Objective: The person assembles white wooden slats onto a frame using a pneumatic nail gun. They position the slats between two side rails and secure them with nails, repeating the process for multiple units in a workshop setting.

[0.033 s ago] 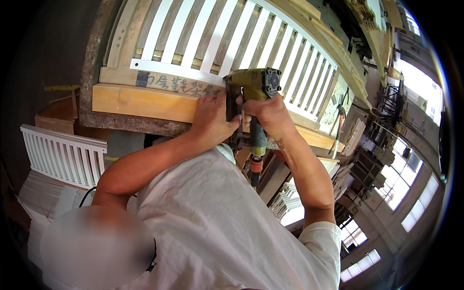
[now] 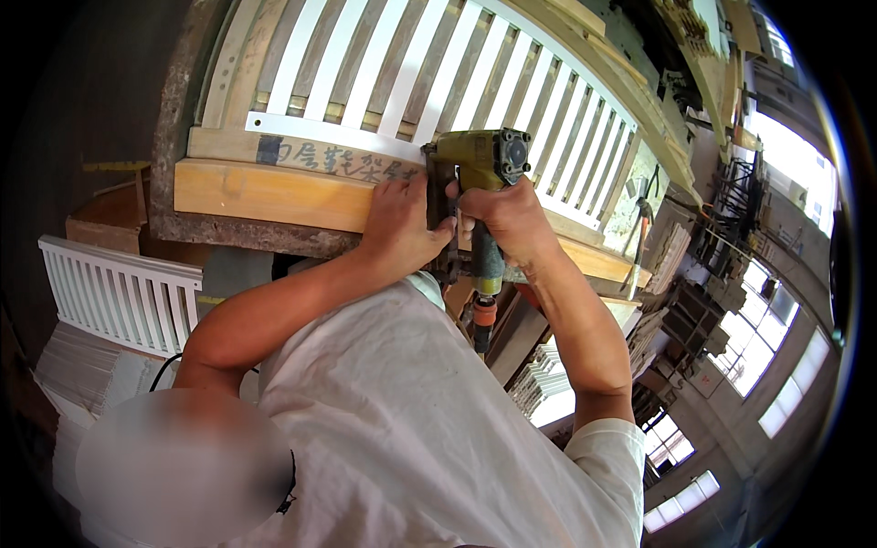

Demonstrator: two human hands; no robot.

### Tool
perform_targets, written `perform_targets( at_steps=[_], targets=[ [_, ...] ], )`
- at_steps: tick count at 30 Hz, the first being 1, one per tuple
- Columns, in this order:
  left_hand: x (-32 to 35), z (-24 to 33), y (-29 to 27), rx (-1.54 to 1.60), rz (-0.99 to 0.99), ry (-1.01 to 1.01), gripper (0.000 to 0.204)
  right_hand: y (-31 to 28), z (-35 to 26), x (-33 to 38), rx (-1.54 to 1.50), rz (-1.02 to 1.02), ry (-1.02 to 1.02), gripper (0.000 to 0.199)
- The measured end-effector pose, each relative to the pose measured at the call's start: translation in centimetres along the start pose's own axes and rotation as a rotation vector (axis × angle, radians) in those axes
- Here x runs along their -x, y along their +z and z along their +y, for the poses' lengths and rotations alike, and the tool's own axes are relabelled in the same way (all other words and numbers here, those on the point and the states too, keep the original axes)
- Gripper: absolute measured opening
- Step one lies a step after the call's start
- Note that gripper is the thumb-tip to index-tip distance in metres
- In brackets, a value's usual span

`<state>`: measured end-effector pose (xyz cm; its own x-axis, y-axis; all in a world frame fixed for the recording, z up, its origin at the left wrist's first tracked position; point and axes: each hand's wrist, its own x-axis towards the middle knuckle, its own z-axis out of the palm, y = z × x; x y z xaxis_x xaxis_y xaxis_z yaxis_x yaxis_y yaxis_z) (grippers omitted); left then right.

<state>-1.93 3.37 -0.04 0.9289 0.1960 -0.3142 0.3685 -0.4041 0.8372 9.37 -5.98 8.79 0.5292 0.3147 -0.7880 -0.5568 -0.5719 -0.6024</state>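
My right hand (image 2: 512, 219) is closed around the handle of an olive-and-black pneumatic nail gun (image 2: 480, 155). The gun's nose end meets the near rail of a white slatted panel (image 2: 356, 137). Beside it, my left hand (image 2: 397, 228) has its thumb across the gun's dark magazine and its fingers against the wooden strip (image 2: 274, 196) along the near edge. An orange air fitting (image 2: 484, 313) hangs below the handle. Wooden jig pieces (image 2: 237, 73) surround the panel, which lies flat. The gun hides part of the rail, including the contact point.
A second white slatted panel (image 2: 119, 292) leans at left above stacked pale pieces (image 2: 87, 365). A hammer (image 2: 642, 233) lies at the bench's right end. More slatted pieces (image 2: 544, 379) stand below the bench on the right. Shelving (image 2: 685, 329) and windows lie beyond.
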Motion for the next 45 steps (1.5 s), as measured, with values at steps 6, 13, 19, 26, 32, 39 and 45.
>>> perform_targets(
  at_steps=[6,13,19,26,32,39,45],
  targets=[
    [0.0,-0.3,0.2,0.032,0.035,0.036,0.052,0.0,0.1,-0.2,-0.016,-0.029,0.016,0.007],
    [0.1,-0.6,-0.7,-0.013,0.094,0.062,0.05,0.6,0.0,-1.0,-0.036,-0.056,-0.004,0.009],
    [0.5,-1.4,-2.2,-0.009,0.145,0.068,0.053,1.9,-1.4,-1.5,-0.009,-0.113,0.039,0.016],
    [0.5,-1.6,-2.3,-0.012,0.14,0.022,0.056,2.7,-1.8,-1.3,0.081,-0.086,0.01,0.008],
    [0.4,-1.5,-2.5,0.024,0.122,-0.002,0.052,2.9,-1.6,-1.5,0.102,-0.064,-0.036,0.007],
    [0.6,-1.7,-2.9,0.049,0.154,-0.029,0.051,3.7,-2.9,-1.2,0.146,-0.089,0.01,0.011],
    [0.9,-2.8,-4.3,-0.002,0.258,0.007,0.056,4.9,-3.4,-2.8,0.156,-0.201,-0.029,0.023]
  ],
)
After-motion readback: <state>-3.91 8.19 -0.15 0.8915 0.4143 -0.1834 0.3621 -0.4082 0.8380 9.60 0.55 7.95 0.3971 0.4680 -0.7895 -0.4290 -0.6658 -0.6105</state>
